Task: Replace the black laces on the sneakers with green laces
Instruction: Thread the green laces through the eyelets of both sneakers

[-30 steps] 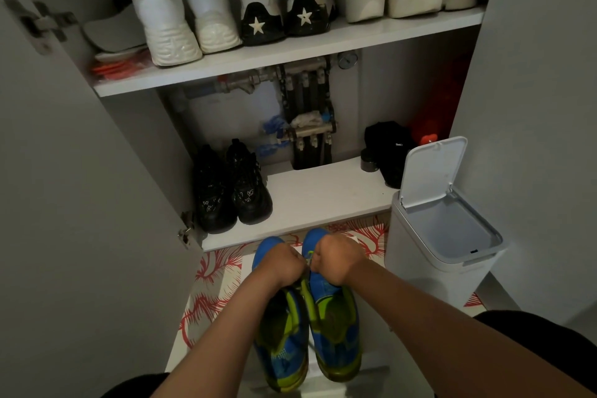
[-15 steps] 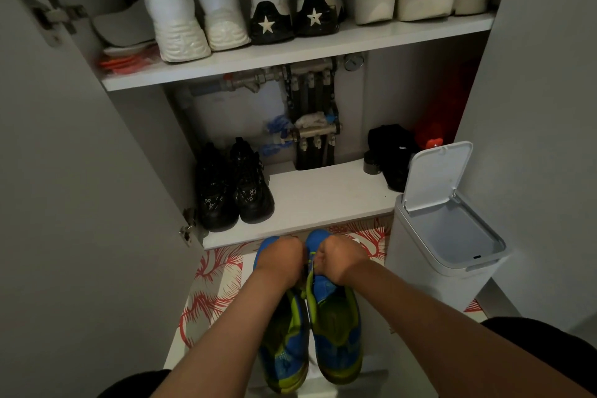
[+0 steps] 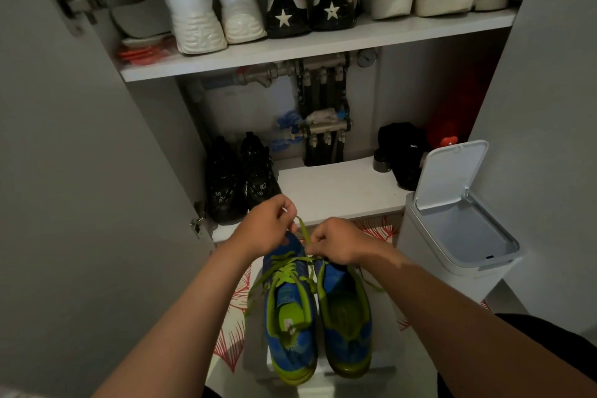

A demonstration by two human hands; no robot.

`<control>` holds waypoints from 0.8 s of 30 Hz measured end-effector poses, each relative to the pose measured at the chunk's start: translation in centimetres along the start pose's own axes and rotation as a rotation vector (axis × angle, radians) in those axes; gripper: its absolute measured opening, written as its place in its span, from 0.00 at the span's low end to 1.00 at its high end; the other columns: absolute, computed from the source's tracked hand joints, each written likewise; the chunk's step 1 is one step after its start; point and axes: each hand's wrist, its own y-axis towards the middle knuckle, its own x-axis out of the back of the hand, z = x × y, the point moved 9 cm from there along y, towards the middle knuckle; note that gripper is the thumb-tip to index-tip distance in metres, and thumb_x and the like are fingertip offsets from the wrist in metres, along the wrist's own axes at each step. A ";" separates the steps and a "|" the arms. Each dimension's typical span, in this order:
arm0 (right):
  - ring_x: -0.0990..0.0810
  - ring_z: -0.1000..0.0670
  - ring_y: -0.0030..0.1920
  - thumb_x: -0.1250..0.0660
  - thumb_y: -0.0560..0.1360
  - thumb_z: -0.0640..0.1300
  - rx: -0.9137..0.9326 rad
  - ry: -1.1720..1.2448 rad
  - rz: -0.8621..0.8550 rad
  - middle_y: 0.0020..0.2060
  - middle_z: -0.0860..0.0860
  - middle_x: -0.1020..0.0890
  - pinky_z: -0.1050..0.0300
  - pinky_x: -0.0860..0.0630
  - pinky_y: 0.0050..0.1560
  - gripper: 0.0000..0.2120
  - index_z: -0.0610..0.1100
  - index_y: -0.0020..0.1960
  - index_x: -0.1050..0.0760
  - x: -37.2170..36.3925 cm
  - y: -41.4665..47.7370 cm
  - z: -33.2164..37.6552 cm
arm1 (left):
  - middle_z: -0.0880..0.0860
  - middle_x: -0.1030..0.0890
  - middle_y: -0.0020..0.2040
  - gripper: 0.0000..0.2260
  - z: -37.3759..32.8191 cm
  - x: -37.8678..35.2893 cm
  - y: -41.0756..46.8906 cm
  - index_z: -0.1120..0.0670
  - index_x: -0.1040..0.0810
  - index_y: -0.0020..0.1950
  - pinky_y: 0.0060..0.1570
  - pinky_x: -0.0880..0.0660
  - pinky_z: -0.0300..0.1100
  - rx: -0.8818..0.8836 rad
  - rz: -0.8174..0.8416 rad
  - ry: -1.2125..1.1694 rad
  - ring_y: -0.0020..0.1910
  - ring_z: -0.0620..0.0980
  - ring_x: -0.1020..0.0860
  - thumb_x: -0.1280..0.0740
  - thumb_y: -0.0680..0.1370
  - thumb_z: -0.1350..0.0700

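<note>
Before shelves (image 3: 339, 191), left hand (image 3: 268, 229) and right hand (image 3: 340, 241), fingers pinching green laces (image 3: 304, 234), sneakers (image 3: 290, 320) partly covered

Soft, matt knit mesh on the pair of blue-and-lime sneakers (image 3: 290, 342); flat woven cloth in the bright green laces (image 3: 284, 271). High gloss, like patent, on the chunky black shoes (image 3: 226, 184). Smooth, faintly satin plastic on the white flip-lid bin (image 3: 420, 252). Dull silvery metal on the pipe manifold (image 3: 268, 73) and the door hinge (image 3: 76, 6). Matt, smooth white laminate on the cupboard shelf (image 3: 323, 48).
</note>
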 end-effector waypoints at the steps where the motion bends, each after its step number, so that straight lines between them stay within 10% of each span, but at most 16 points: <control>1: 0.26 0.54 0.32 0.26 0.74 0.47 0.001 0.028 -0.003 0.30 0.49 0.21 0.57 0.27 0.38 0.12 0.40 0.36 0.19 0.2 0.0 0.2 | 0.53 0.17 0.42 0.04 0.3 -0.3 0.1 0.53 0.28 0.54 0.25 0.32 0.31 0.015 0.019 -0.004 0.32 0.50 0.22 0.42 0.83 0.57; 5: 0.28 0.58 0.26 0.27 0.75 0.44 0.097 0.231 -0.112 0.25 0.51 0.22 0.64 0.29 0.32 0.12 0.37 0.36 0.19 2.9 -0.1 3.3 | 0.52 0.17 0.46 0.14 1.9 -2.3 -0.1 0.52 0.30 0.65 0.31 0.29 0.33 0.081 0.175 0.103 0.35 0.48 0.21 0.38 0.80 0.61; 10: 0.25 0.51 0.29 0.28 0.77 0.44 0.151 0.470 -0.162 0.32 0.42 0.21 0.60 0.26 0.32 0.14 0.31 0.43 0.20 4.6 -0.7 5.6 | 0.54 0.16 0.41 0.08 1.0 -4.9 -0.4 0.53 0.19 0.44 0.41 0.23 0.40 0.007 0.289 0.079 0.35 0.46 0.20 0.34 0.81 0.53; 15: 0.26 0.58 0.23 0.34 0.80 0.42 0.030 0.482 -0.150 0.32 0.48 0.20 0.66 0.31 0.25 0.09 0.37 0.51 0.18 4.1 -0.7 3.5 | 0.53 0.17 0.34 0.16 -0.1 -1.6 0.9 0.54 0.20 0.36 0.39 0.24 0.44 -0.026 -0.011 0.140 0.32 0.50 0.21 0.38 0.81 0.52; 20: 0.27 0.56 0.27 0.31 0.77 0.44 -0.068 0.280 0.001 0.31 0.54 0.20 0.66 0.31 0.29 0.08 0.42 0.49 0.16 2.0 0.0 1.2 | 0.50 0.23 0.31 0.13 -1.7 3.7 0.1 0.54 0.22 0.40 0.31 0.27 0.41 -0.021 -0.399 -0.495 0.26 0.47 0.26 0.41 0.82 0.60; 24: 0.26 0.64 0.28 0.26 0.75 0.46 0.000 0.178 0.035 0.27 0.58 0.20 0.71 0.31 0.32 0.06 0.46 0.41 0.16 1.6 0.0 1.6 | 0.51 0.22 0.35 0.12 -2.4 4.1 -0.7 0.56 0.21 0.47 0.30 0.28 0.38 0.011 -0.354 -0.687 0.28 0.45 0.25 0.43 0.84 0.59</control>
